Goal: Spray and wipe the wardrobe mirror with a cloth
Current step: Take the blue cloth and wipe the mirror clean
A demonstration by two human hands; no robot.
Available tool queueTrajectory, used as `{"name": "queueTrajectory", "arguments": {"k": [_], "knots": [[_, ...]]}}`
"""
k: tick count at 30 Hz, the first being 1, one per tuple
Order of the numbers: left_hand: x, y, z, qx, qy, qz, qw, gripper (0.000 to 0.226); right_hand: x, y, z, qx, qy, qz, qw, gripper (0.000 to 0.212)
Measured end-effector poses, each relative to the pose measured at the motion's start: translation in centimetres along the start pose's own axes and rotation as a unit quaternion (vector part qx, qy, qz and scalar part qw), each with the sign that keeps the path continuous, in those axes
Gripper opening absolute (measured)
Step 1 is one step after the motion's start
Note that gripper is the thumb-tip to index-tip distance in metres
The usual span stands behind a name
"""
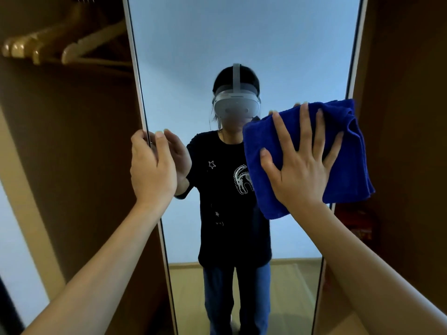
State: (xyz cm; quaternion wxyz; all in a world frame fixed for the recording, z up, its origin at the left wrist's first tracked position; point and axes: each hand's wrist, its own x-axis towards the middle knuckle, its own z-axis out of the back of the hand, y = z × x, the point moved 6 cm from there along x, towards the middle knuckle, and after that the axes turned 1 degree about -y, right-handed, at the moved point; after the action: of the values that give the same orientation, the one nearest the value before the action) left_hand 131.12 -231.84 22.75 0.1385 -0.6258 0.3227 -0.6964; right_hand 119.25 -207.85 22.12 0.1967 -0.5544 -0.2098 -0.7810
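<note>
The tall wardrobe mirror (242, 39) fills the middle of the head view and reflects a person in a headset and black T-shirt. A folded blue cloth (348, 141) lies flat against the glass at the right side. My right hand (300, 165) presses on it with fingers spread and straight. My left hand (151, 165) grips the mirror's left edge, thumb on the glass side and fingers curled round behind the frame. No spray bottle is in view.
Several wooden hangers (72, 44) hang inside the open wardrobe at upper left. Brown wardrobe panels (406, 117) flank the mirror on both sides. A red object (358, 226) sits in shadow low on the right.
</note>
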Motion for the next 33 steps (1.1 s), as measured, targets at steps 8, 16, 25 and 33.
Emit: {"name": "queueTrajectory", "arguments": {"k": [8, 16, 25, 33], "knots": [[3.5, -2.8, 0.0, 0.017, 0.027, 0.022, 0.999, 0.044, 7.6, 1.3, 2.4, 0.009, -0.004, 0.007, 1.0, 0.062], [-0.2, -12.0, -3.8, -0.127, 0.133, -0.038, 0.982, 0.036, 9.0, 1.5, 2.9, 0.02, 0.009, 0.013, 1.0, 0.063], [1.1, -17.5, -7.0, -0.238, 0.317, 0.186, 0.899, 0.026, 9.0, 1.4, 5.1, 0.242, 0.11, 0.041, 0.963, 0.061], [2.1, -19.1, -3.4, -0.365, 0.288, 0.285, 0.838, 0.015, 8.9, 3.9, 9.6, 0.51, 0.344, -0.027, 0.788, 0.064]]}}
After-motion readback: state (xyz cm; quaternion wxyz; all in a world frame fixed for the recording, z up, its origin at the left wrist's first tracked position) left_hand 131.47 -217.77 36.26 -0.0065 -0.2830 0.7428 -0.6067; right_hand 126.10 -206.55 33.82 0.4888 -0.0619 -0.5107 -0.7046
